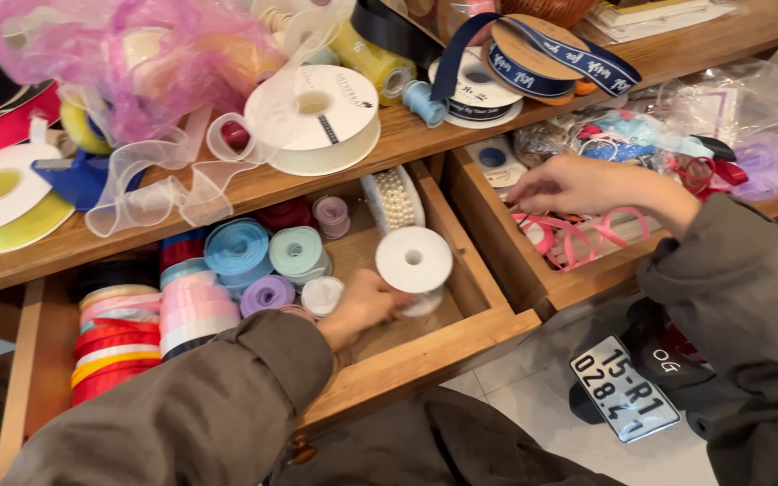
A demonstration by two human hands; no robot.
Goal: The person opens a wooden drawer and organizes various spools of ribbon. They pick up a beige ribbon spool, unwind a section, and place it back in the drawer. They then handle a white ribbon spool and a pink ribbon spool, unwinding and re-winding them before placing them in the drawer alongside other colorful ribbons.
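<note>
Sleeves: grey-brown jacket cuffs fill the foreground, reaching over two open wooden drawers.
Left hand [364,304]: fingers curled around a white ribbon spool [414,261], held upright in the left drawer [461,335], near its front right corner.
Beside it: rolls of lilac, mint, blue and pink ribbon [238,247] packed to the left; a reel of pearl beads [393,200] behind.
Right hand [569,184]: fingers pinched narrow over the right drawer [578,281], touching loops of pink ribbon [574,238]; whether it grips one cannot be told.
Shelf above [407,139]: large white spool [317,117], navy printed ribbon [533,58], pink gauze.
</note>
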